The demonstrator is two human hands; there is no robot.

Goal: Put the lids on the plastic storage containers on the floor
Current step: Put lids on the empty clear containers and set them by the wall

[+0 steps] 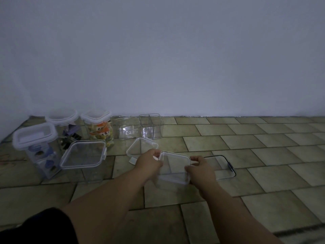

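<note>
Clear plastic lid (174, 158) pinched at opposite edges by left hand (149, 162) and right hand (200, 168), sitting on a clear container (172, 177) at the tiled floor (263, 155); dark lettering on the orange-labelled jar (99, 132) too blurred to read.

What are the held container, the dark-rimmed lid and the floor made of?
Held container: clear glossy plastic, apparently; floor shows through it. Dark-rimmed lid: clear panel, likely plastic; black rim, material unclear. Floor: matte beige tiles, probably ceramic or stone; dark joints.
</note>
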